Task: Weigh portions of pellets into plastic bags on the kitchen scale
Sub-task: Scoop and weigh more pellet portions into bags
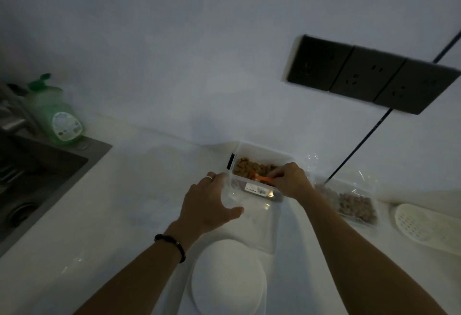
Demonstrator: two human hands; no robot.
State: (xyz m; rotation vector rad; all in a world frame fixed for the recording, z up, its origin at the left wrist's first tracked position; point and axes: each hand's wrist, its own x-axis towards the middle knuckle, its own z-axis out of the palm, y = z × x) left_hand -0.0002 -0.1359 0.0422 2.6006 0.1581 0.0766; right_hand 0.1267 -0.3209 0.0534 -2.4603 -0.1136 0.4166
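Dim white counter: pellet tub between hands, right hand pinching scoop.

An orange scoop is being held by the right hand in a tub of pellets. A clear bag is being gripped by the left hand beside a white scale.

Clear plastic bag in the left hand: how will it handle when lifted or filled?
Likely floppy: the clear plastic bag is thin film, creased, lying slack on the counter where the left hand does not hold its mouth. Probably very light, since it looks empty. The glossy highlights suggest it is slippery, so it may slide or sag shut once let go.
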